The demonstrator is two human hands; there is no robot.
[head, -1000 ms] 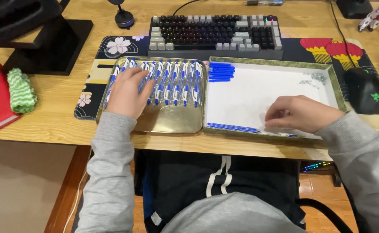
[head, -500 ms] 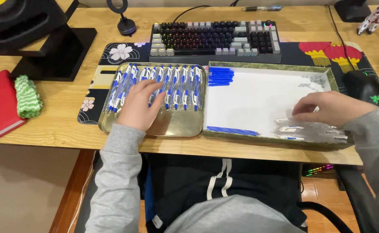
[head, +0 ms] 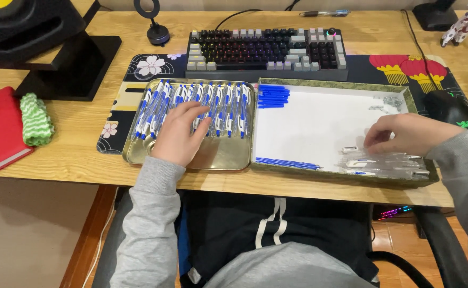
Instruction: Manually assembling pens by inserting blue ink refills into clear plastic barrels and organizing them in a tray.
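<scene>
Left hand (head: pixel 180 133) open, flat across the pens (head: pixel 212 104) in the gold tray (head: pixel 223 160); right hand (head: pixel 404 133) curled, fingertips pinching among clear pen barrels (head: pixel 383 162).

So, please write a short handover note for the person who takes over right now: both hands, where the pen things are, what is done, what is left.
Left hand: flat on the row of assembled blue-and-white pens in the gold metal tray; nothing gripped.
Right hand: fingertips over the clear pen barrels at the near right of the white box tray; whether it pinches a part, I cannot tell.
Done: a full row of pens.
Left: blue refills at the far left, more refills along the near edge, small springs at the far right.
</scene>
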